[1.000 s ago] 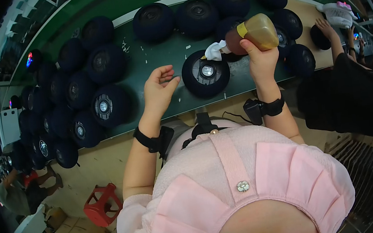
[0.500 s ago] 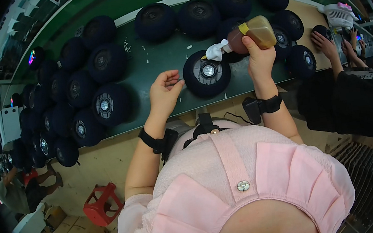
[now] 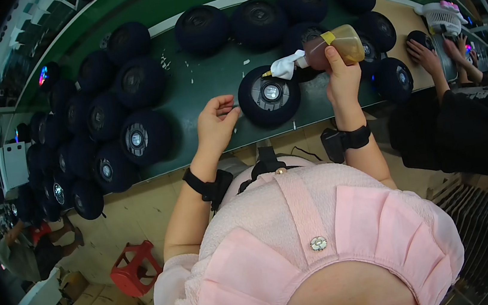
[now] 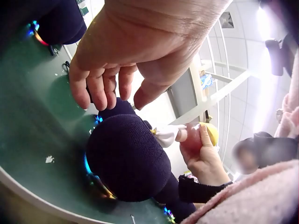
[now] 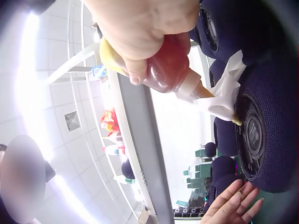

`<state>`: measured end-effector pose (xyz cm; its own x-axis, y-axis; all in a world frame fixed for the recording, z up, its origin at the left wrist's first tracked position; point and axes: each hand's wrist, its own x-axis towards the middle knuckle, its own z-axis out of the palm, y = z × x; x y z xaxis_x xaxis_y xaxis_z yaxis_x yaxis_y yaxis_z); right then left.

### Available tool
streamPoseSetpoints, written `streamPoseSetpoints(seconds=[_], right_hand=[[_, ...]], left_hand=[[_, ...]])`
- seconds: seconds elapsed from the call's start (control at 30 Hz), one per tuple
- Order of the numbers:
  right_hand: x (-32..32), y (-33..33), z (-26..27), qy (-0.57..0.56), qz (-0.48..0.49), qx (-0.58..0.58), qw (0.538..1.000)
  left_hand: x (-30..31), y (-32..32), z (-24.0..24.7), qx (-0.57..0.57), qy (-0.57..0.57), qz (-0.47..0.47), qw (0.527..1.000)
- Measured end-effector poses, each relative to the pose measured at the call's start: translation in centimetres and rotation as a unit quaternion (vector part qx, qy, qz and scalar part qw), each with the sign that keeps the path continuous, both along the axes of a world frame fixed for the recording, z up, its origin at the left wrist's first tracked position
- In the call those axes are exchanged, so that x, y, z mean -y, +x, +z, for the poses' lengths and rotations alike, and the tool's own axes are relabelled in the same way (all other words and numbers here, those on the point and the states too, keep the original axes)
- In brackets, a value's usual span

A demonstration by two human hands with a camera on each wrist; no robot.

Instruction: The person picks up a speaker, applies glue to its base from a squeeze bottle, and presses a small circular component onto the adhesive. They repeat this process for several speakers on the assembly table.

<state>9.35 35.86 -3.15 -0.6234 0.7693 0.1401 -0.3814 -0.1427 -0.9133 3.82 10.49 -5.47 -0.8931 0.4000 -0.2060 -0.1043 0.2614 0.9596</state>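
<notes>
Before the person stands a dark blue fabric-covered round unit [image 3: 269, 96] with a silvery centre. The right hand [image 3: 344, 78] grips a bottle [image 3: 334, 47] of amber liquid, tilted so its nozzle, wrapped in white tissue [image 3: 286, 65], meets the unit's upper face. In the right wrist view the nozzle tip [image 5: 237, 121] lies at the rim of the black disc [image 5: 253, 130]. The left hand [image 3: 215, 125] hovers left of the unit, fingers loosely bent, holding nothing visible; in the left wrist view this hand [image 4: 135, 51] is above the covered unit [image 4: 128, 158].
Many similar round units [image 3: 138, 82] crowd the green table [image 3: 199, 76] at left, with others along the back and right. A white basket-like object [image 3: 442, 20] is at far right, near another person's hands [image 3: 426, 58]. A red stool [image 3: 134, 267] stands on the floor.
The bottle and right hand have shifted slightly right and lie flatter. The left hand has moved a little right and down. At far right, the other person's hands have moved onto a round unit.
</notes>
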Motion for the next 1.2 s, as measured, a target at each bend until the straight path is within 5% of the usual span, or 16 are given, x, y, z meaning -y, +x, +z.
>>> streamPoseSetpoints(seconds=[0.07, 0.3, 0.37, 0.53, 0.63, 1.03, 1.2], right_hand=[[-0.4, 0.2, -0.2, -0.120, 0.017, 0.011, 0.993], [-1.4, 2.0, 0.7, -0.210, 0.028, 0.017, 0.977], [-1.6, 2.7, 1.4, -0.096, 0.010, 0.014, 0.995], [-1.7, 3.6, 1.9, -0.002, -0.031, 0.000, 1.000], [-1.2, 3.6, 2.2, 0.046, -0.041, -0.003, 0.998], [-0.7, 2.9, 1.6, 0.109, -0.065, 0.010, 0.992], [-0.2, 3.1, 2.5, 0.253, -0.037, 0.044, 0.966]], left_hand=[[-0.1, 0.0, 0.1, 0.000, 0.002, -0.003, 1.000], [-0.5, 0.2, 0.3, -0.009, -0.009, -0.020, 1.000], [-0.8, 0.3, 0.9, -0.018, -0.017, -0.027, 0.999], [-1.8, 0.6, 1.7, -0.253, -0.106, -0.101, 0.956], [-2.9, 0.6, 1.8, -0.285, -0.108, -0.119, 0.945], [-4.1, 1.2, 0.6, -0.273, -0.163, -0.110, 0.942], [-4.2, 1.2, 0.3, -0.265, -0.148, -0.104, 0.947]])
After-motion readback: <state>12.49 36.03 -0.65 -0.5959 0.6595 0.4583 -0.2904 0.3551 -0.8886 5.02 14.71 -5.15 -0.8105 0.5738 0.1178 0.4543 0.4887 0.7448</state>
